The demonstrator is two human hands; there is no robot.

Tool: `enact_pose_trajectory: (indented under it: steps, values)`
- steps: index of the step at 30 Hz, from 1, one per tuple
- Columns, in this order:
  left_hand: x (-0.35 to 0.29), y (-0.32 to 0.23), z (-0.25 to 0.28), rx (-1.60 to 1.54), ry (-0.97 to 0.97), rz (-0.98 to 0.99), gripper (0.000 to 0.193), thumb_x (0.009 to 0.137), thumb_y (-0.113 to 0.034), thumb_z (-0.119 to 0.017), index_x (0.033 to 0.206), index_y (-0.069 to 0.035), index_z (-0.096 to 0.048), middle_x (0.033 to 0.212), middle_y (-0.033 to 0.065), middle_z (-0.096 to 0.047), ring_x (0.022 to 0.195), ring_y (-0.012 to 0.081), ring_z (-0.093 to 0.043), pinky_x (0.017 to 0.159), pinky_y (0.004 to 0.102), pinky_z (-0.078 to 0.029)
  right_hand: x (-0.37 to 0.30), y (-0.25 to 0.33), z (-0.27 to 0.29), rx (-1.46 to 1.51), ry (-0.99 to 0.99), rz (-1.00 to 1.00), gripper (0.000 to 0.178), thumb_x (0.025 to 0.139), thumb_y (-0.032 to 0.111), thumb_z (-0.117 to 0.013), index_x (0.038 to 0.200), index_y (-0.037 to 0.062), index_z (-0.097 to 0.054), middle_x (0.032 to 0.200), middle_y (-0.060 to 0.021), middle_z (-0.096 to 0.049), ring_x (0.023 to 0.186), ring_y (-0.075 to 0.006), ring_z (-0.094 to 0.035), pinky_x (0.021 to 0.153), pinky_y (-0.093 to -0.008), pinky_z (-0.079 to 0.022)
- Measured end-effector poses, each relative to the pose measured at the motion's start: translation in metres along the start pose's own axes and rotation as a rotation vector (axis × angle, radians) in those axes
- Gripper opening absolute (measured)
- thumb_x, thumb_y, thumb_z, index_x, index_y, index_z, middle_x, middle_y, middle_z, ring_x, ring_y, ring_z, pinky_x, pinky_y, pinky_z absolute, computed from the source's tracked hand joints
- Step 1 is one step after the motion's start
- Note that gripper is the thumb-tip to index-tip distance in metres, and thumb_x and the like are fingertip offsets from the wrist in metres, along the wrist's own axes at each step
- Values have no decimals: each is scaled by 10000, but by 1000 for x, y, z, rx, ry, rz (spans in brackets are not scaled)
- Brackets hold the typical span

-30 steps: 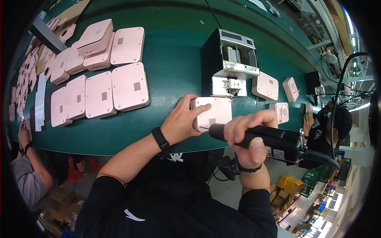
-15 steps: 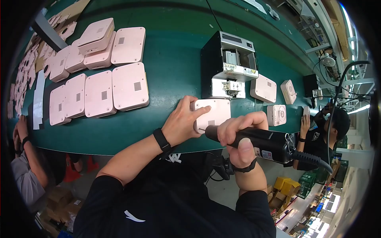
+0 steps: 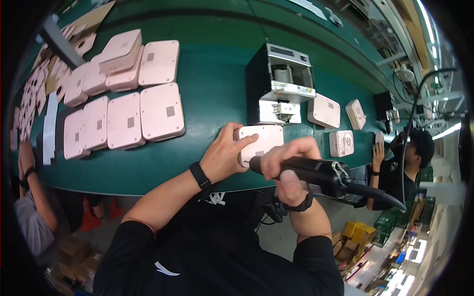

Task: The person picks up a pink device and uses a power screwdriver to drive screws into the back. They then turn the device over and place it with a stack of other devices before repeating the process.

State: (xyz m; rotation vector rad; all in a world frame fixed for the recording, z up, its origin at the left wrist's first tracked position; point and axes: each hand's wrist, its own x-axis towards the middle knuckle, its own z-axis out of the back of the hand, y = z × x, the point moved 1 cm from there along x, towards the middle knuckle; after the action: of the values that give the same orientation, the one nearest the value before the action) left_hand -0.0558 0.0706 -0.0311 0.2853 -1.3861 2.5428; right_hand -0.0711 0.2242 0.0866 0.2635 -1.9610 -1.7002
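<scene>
Centrally, our left hand (image 3: 223, 152) grips pale pink box (image 3: 265, 139) on near part of green bench (image 3: 213, 93); our right hand (image 3: 292, 149) grips black power screwdriver (image 3: 322, 173), bit (image 3: 247, 162) at box's near left corner.

**Factory-style assembly workshop with shared bench work**

A long green-topped workbench (image 3: 212, 106) serves several people: one co-worker (image 3: 419, 143) sits at the right, another (image 3: 37, 217) at the left. Repeated parts suggest batch production: matching pale pink casings (image 3: 162, 111) stand in rows at the left, with many flat pink cut-out pieces (image 3: 32, 98) spread beyond. Assembly tools confirm it: a corded electric screwdriver (image 3: 313, 173) is over one pale pink housing (image 3: 261, 137), and a black-and-silver benchtop machine (image 3: 291, 91) stands on the far side. Yellow boxes (image 3: 360, 231) and green crates (image 3: 382, 232) are stacked at the near right, cardboard cartons (image 3: 74, 254) at the near left. Strip lights (image 3: 435, 53) run along the right.
</scene>
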Motion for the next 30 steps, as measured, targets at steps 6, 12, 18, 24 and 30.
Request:
enact_pose_trajectory:
  steps: [6,12,18,24,30]
  values:
    - [-4,-9,10,62,47,85,763,619,-150,-900,1316,-109,-592,1295,191,-491,1156,331,-569,953,400,-532,-3,49,13,174,57,146,441,836,318,-763,993,65,-439,661,-62,-552,544,-196,-550,530,-329,-475]
    - [27,-17,-23,-886,505,535,729,826,-377,-782,1418,-84,-472,1386,170,-482,1168,270,-591,965,359,-538,-53,86,44,419,-3,391,416,829,294,-767,953,45,-457,592,-63,-561,449,-212,-550,452,-331,-472]
    - [82,-55,-91,-1168,671,1035,730,955,-636,-493,1451,-105,-423,1417,151,-473,1156,283,-604,960,367,-544,-91,71,63,335,-186,372,424,842,315,-755,953,36,-456,590,-68,-568,453,-208,-557,451,-334,-475]
    - [131,-59,-143,-1235,712,959,702,970,-664,-417,1446,-148,-427,1420,134,-476,1214,308,-559,969,465,-532,-109,71,68,386,-256,361,396,852,279,-735,972,25,-457,653,-79,-564,517,-193,-545,507,-346,-464]
    - [154,-57,-171,-1276,598,902,659,996,-612,-417,1464,-149,-377,1431,172,-434,1281,359,-503,1016,509,-508,-126,64,73,475,-229,329,377,869,256,-703,1017,18,-452,725,-88,-546,588,-184,-523,571,-351,-439]
